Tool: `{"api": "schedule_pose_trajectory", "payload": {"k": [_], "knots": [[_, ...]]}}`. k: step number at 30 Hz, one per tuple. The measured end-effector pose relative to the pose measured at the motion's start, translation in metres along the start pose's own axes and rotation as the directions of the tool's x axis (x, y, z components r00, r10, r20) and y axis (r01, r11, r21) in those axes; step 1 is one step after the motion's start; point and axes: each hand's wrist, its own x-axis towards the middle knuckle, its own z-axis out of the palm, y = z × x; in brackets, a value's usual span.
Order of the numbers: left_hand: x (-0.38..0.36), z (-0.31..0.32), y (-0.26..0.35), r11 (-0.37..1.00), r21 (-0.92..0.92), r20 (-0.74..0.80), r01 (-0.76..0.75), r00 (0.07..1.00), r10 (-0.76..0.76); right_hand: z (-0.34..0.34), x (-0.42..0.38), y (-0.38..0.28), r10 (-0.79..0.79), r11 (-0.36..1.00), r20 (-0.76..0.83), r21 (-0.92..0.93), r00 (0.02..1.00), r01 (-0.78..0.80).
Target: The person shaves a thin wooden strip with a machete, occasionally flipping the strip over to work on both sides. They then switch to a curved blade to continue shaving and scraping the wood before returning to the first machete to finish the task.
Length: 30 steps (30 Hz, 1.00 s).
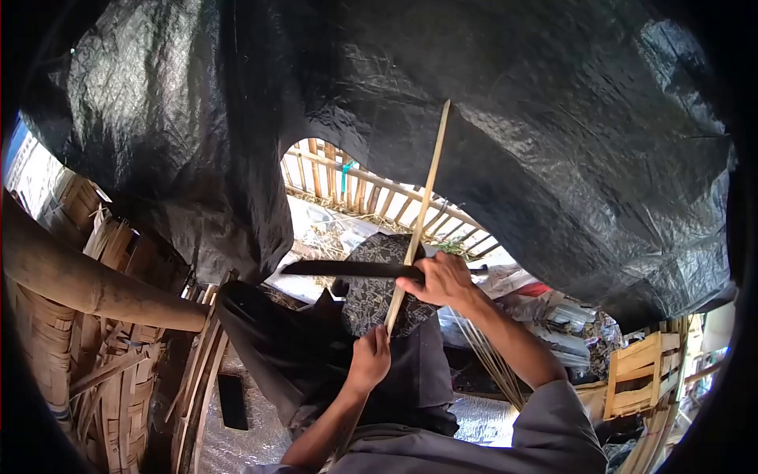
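**Two hands on a bamboo strip, blade across it**

Nearest the cam: grey sleeves at the bottom edge, both forearms reaching fwd and up over the lap.

Left hand [369, 357] is clenched round the lower end of a long bamboo strip [421, 207], thumb side up. The strip runs up from that fist, tilted a bit to the right, its top end showing pale against the black tarp [553, 118] overhead.

Right hand [442, 280] sits just above the left, fingers wrapped round the handle of a dark knife [347, 268]. The blade lies roughly level, pointing left, and crosses the strip right at the hand; blade and strip look to be touching there, though the exact contact pt is hidden by the fingers.

Under both hands: dark trousers and a patterned cloth [379, 292] draped over the knee, directly behind the strip's lower part.

To the right of the right forearm, a bundle of thin splints [489, 359] leans down toward the floor. Further right, a pale wooden crate [639, 371].

Left side: a thick bamboo pole [87, 284] slants across, w/ woven bamboo baskets [118, 379] stacked beneath and behind it. A small dark flat object lies on the floor near them; can't tell what it is.

Farthest: a bamboo fence [371, 189] in daylight, seen thru the gap under the tarp.
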Motion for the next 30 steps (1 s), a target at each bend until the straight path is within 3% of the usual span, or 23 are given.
{"api": "schedule_pose_trajectory", "payload": {"k": [2, 3, 5, 7, 11, 13, 14, 16, 19, 21, 23, 25, 27, 29, 30], "knots": [[0.004, -0.001, 0.004, 1.0, -0.007, 0.026, 0.027, 0.999, -0.026, 0.013, 0.006, 0.004, 0.016, 0.998, -0.101, 0.057, 0.995, -0.01], [0.025, 0.011, -0.001, 0.999, -0.027, 0.021, -0.03, 0.999, 0.03, 0.002, 0.016, 0.01, 0.037, 0.999, -0.17, -0.014, 0.985, -0.04], [0.025, 0.013, -0.013, 0.992, -0.115, 0.043, 0.054, 0.998, -0.05, 0.002, 0.017, 0.002, 0.067, 0.998, -0.153, 0.02, 0.986, -0.065], [0.023, 0.008, -0.009, 0.994, -0.104, 0.045, 0.02, 0.999, -0.015, 0.01, 0.019, 0.0, 0.017, 1.0, -0.261, 0.017, 0.965, -0.013], [0.022, 0.005, -0.017, 0.989, -0.145, 0.017, -0.01, 1.0, 0.012, 0.013, 0.025, -0.006, 0.049, 0.998, -0.24, 0.036, 0.97, -0.041], [0.023, 0.0, -0.013, 0.932, -0.323, 0.087, 0.167, 0.985, -0.146, 0.005, 0.021, -0.017, 0.067, 0.997, -0.231, 0.045, 0.971, -0.058], [0.02, -0.004, -0.011, 0.933, -0.323, 0.079, 0.158, 0.987, -0.14, 0.001, 0.018, -0.023, 0.085, 0.996, -0.213, 0.054, 0.973, -0.075], [0.012, -0.009, 0.001, 0.801, -0.495, 0.189, 0.337, 0.941, -0.279, -0.002, 0.01, -0.027, 0.036, 0.998, -0.198, 0.061, 0.98, -0.024], [0.007, -0.012, 0.0, 0.807, -0.525, 0.22, 0.272, 0.959, -0.18, -0.008, -0.009, -0.035, -0.098, 0.995, -0.093, 0.004, 0.991, 0.098], [0.004, -0.012, 0.003, 0.814, -0.515, 0.191, 0.27, 0.961, -0.199, -0.009, -0.017, -0.031, -0.198, 0.978, -0.024, -0.077, 0.98, 0.196], [0.001, -0.01, 0.005, 0.828, -0.486, 0.148, 0.28, 0.96, -0.238, -0.006, -0.012, -0.012, -0.152, 0.984, -0.079, -0.108, 0.985, 0.143], [0.0, -0.011, 0.003, 0.846, -0.462, 0.156, 0.267, 0.963, -0.219, 0.005, 0.006, 0.013, 0.076, 0.997, -0.271, 0.015, 0.96, -0.075], [0.003, -0.012, 0.001, 0.865, -0.439, 0.159, 0.241, 0.969, -0.19, -0.005, -0.002, 0.005, 0.135, 0.987, -0.05, 0.1, 0.99, -0.129], [0.003, -0.011, -0.006, 0.796, -0.534, 0.19, 0.284, 0.958, -0.214, -0.01, -0.014, -0.006, 0.093, 0.992, 0.004, 0.08, 0.996, -0.093], [0.0, -0.011, -0.006, 0.799, -0.53, 0.189, 0.284, 0.958, -0.215, -0.011, -0.021, -0.01, 0.003, 0.999, -0.016, 0.053, 1.0, -0.003]]}}
